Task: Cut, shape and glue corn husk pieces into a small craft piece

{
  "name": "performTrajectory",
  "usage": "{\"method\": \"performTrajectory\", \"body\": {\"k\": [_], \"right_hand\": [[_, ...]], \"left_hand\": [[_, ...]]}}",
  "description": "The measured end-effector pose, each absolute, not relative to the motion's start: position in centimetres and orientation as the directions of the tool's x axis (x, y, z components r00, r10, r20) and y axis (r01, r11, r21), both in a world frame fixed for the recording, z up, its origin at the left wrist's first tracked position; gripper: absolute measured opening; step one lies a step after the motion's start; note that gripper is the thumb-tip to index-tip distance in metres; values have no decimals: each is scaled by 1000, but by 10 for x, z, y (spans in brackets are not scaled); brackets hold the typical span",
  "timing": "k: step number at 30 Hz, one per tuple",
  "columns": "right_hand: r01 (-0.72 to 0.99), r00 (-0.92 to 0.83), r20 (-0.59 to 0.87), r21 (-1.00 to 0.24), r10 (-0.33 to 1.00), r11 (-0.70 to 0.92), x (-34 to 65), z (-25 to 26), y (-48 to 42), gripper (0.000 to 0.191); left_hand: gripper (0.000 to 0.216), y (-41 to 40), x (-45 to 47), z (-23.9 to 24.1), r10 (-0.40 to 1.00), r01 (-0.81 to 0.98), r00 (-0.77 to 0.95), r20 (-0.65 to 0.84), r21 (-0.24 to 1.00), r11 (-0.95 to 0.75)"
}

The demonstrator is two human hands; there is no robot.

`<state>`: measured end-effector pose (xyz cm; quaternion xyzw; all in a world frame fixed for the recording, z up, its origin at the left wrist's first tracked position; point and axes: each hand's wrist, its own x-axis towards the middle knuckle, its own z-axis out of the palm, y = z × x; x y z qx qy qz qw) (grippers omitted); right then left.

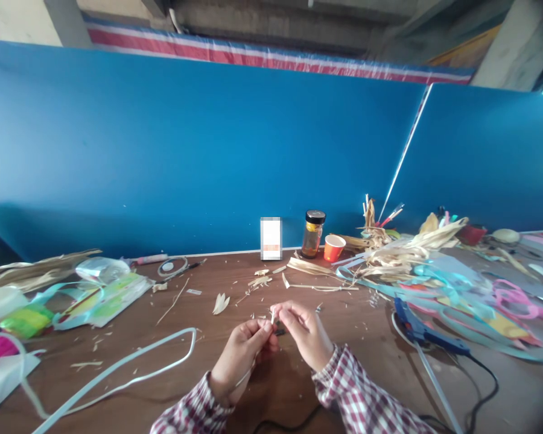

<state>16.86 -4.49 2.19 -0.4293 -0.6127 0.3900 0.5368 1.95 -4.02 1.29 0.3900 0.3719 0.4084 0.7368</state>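
My left hand is pinched around a small pale strip that stands up from between thumb and finger. Its exact kind is too small to make out. My right hand meets it from the other side, thumb and fingertips closed at the strip's upper end. Both hands are just above the brown table, fingertips almost touching each other. A small dark thing lies behind the fingers, partly hidden. Beyond the hands are scattered husk scraps and a white petal-shaped piece.
On the right lie a blue glue gun, pink scissors, ribbons and dried husks. A lidded jar and an orange paper cup stand by the blue partition. Left, a pale tube loops near plastic packets.
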Motion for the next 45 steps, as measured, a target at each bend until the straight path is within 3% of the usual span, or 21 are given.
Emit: {"method": "performTrajectory", "body": {"k": [6,10,13,16,20,32,40,45], "right_hand": [[173,-69,286,-940,956,294,166,25,-48,24],[256,-50,322,-911,945,324,169,28,-49,25],[187,-173,224,-949,959,255,171,29,-49,30],[42,-363,98,-992,927,121,170,30,-49,34],[-38,-433,53,-998,900,41,166,29,-50,34],[-64,-479,-7,-997,878,-43,164,21,-48,36],[-79,-487,-45,-992,872,-95,163,20,-48,37],[-110,-452,-59,-987,890,-121,164,14,-47,30]], "left_hand": [[29,-40,21,10,893,-225,423,-151,938,265],[28,-40,20,10,965,-160,258,-38,984,82],[31,-39,15,13,982,-170,173,81,984,-51],[24,-38,12,15,950,-170,278,144,980,-98],[19,-38,11,16,922,-225,371,110,974,-26],[26,-42,20,19,937,-431,343,-61,877,214],[23,-38,14,17,972,-492,208,-110,847,201],[25,-34,7,25,946,-458,297,-132,850,262]]}}
